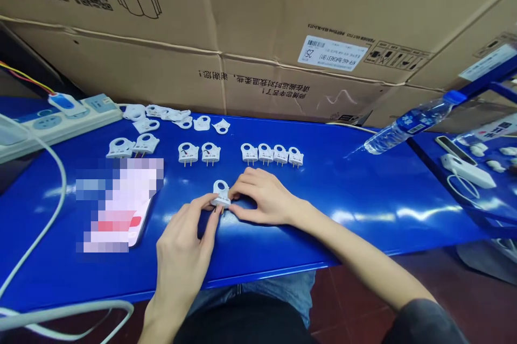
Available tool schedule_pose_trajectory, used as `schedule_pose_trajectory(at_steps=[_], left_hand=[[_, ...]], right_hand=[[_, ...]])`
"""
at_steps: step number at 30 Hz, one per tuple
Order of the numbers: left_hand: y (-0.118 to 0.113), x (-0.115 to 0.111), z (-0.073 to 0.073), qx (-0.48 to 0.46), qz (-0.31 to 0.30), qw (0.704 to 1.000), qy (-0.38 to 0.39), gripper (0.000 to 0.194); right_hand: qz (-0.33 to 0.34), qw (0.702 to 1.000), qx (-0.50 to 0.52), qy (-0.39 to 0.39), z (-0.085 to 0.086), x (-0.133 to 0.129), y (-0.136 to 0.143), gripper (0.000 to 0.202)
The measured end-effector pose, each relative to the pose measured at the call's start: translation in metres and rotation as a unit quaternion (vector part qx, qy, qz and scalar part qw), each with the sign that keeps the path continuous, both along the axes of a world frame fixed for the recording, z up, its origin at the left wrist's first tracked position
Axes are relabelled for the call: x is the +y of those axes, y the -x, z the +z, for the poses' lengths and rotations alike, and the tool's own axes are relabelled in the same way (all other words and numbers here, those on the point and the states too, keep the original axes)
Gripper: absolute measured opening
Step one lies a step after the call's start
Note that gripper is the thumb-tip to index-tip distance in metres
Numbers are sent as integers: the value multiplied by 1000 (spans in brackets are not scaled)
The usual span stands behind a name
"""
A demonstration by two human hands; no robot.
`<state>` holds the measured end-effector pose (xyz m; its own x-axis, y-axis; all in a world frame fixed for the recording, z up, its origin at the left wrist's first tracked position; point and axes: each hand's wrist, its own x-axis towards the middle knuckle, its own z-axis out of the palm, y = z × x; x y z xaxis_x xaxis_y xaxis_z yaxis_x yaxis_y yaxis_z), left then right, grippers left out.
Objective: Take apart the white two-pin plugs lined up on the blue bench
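Between my two hands, just above the blue table (323,193), is a white plug (222,192) with a round hole through its upper part. My left hand (183,239) pinches its lower left side between thumb and forefinger. On its right side, the fingertips of my right hand (262,196) close on the same plug. Behind my hands stand similar white plugs in a row: several at the right (273,154), two in the middle (199,153) and two at the left (134,146). The prongs of most point toward me.
More white plug pieces (165,115) lie along the cardboard box (258,37). A phone (121,204) rests left of my hands. A power strip (60,120) and white cable (60,188) are farther left. At right, a water bottle (412,123) leans near a white adapter (468,170).
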<state>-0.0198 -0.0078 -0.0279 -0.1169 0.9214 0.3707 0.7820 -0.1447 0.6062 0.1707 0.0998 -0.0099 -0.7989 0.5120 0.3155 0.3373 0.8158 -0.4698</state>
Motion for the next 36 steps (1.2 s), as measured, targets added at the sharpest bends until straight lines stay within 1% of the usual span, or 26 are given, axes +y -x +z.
schedule_pose_trajectory(at_steps=[2,5,9,12,15,20,24,28,32,36], left_hand=[[1,0,-1,0,-1,1000,-5,25],[0,0,-2,-1,-10,1000,-8,30],[-1,1,-3,25,-16,1000,-1,37],[0,1,-1,43,-29,999,3,35],[0,0,0,59,-50,997,2,35],[1,-1,0,67,-60,996,-6,33],[1,-3,0,65,-62,996,-8,31],[2,-3,0,67,-67,995,-11,30],[2,-3,0,75,-69,995,-22,30],[2,-3,0,71,-65,995,-16,30]], right_hand=[[-18,1000,9,-14,-1,-2,3,11],[-73,996,33,-41,-1,-2,6,6],[-143,986,47,-71,-2,8,5,6],[-193,978,22,-81,-3,20,5,8],[-229,969,-32,-90,-4,30,8,12],[-244,959,-100,-108,-9,36,18,15],[-258,953,-111,-115,-9,36,22,16],[-266,950,-118,-111,-4,34,27,21],[-243,955,-126,-117,-1,31,38,32],[-211,960,-140,-121,-4,30,49,34]])
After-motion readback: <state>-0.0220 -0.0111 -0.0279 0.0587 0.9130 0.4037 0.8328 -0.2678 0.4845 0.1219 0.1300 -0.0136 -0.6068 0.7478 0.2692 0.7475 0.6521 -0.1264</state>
